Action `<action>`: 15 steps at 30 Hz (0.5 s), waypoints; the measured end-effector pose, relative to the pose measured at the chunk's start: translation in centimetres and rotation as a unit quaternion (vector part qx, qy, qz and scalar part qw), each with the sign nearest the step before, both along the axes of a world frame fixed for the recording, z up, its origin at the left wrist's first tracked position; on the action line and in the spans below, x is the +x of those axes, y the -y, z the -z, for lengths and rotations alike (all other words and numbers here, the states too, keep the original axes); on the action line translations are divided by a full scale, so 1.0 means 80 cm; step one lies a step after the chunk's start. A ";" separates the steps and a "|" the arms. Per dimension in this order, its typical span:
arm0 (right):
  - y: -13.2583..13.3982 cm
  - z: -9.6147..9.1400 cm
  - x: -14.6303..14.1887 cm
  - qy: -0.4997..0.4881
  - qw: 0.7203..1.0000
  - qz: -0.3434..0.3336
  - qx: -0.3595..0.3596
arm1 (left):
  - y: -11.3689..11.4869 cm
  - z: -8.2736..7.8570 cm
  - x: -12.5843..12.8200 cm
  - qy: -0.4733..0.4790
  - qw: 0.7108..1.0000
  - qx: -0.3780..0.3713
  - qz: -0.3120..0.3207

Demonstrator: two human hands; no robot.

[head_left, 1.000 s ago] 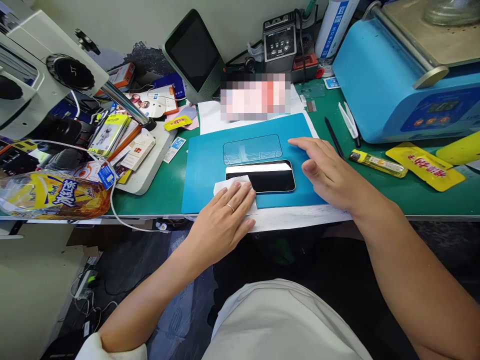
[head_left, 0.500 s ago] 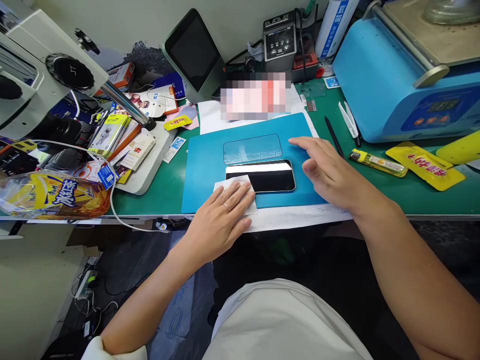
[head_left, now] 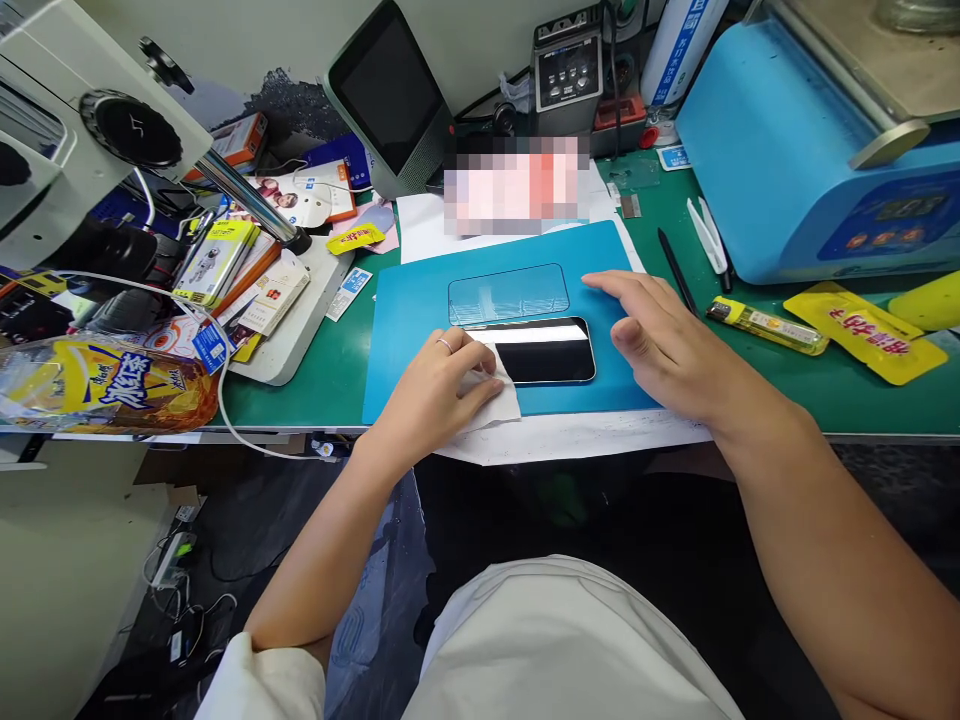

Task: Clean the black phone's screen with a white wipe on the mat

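A phone [head_left: 551, 362] lies on a blue mat [head_left: 405, 290], its dark glossy screen facing up with a bright reflection across it. My left hand [head_left: 446, 385] has its fingers curled round a white wipe [head_left: 504, 405] over the phone's left end, which it hides. My right hand [head_left: 660, 335] hovers to the right of the phone, fingers stretched out and thumb apart, holding nothing. Just beyond the phone lies a clear screen protector [head_left: 510, 290] with a thin dark outline.
A microscope [head_left: 131, 130] and a drink bottle [head_left: 112, 385] stand and lie at left. Behind the mat is a dark-screened display [head_left: 386, 90]. To the right are tweezers [head_left: 705, 238], a black pen [head_left: 676, 270], yellow packets [head_left: 866, 332] and a blue machine [head_left: 780, 150].
My left hand has gone from lying flat on the wipe to curled fingers gathering it. My right hand has barely moved. The view has shifted slightly.
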State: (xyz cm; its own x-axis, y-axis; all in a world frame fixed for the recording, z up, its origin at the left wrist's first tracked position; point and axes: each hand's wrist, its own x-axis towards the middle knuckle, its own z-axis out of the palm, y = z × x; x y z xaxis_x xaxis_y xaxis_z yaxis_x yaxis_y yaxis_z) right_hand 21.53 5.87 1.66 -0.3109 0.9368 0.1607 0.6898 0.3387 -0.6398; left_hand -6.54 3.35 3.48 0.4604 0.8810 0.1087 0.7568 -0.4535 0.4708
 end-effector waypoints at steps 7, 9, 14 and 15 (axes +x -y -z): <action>0.000 0.002 0.001 -0.010 1.000 -0.004 0.015 | -0.018 -0.011 0.008 0.052 0.993 -0.108 -0.007; 0.000 0.002 0.000 -0.008 1.000 -0.004 0.013 | -0.020 -0.012 0.014 0.046 0.992 -0.114 -0.019; -0.001 0.003 0.000 -0.005 1.000 -0.005 0.015 | -0.024 -0.015 0.039 0.031 0.993 -0.113 -0.027; -0.001 0.003 0.000 -0.006 1.000 -0.005 0.016 | -0.025 -0.015 0.041 0.029 0.992 -0.119 -0.022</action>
